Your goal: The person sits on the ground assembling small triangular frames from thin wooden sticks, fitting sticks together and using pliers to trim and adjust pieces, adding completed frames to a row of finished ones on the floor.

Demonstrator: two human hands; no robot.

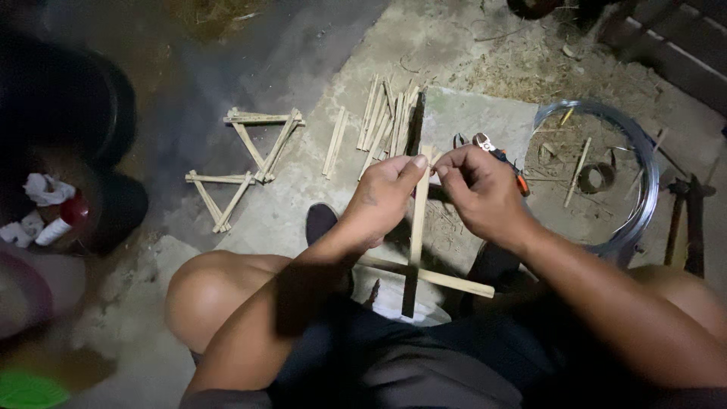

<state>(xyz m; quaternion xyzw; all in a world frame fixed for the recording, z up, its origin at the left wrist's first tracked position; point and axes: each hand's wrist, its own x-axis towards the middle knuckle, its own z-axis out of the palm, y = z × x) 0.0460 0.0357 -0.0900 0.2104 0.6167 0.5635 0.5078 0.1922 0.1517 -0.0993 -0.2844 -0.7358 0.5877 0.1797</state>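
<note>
Two hands, left hand (382, 198) and right hand (475, 188), pinch crossed bamboo sticks (417, 227).

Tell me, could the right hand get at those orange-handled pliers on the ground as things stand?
Probably yes. The pliers lie just beyond the right hand with nothing between them, but that hand is busy pinching the top of the upright stick along with the left hand.

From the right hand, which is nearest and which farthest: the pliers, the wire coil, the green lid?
1. Pliers: just behind the right hand.
2. Wire coil: to its right, on the ground.
3. Green lid: far left bottom corner.
</note>
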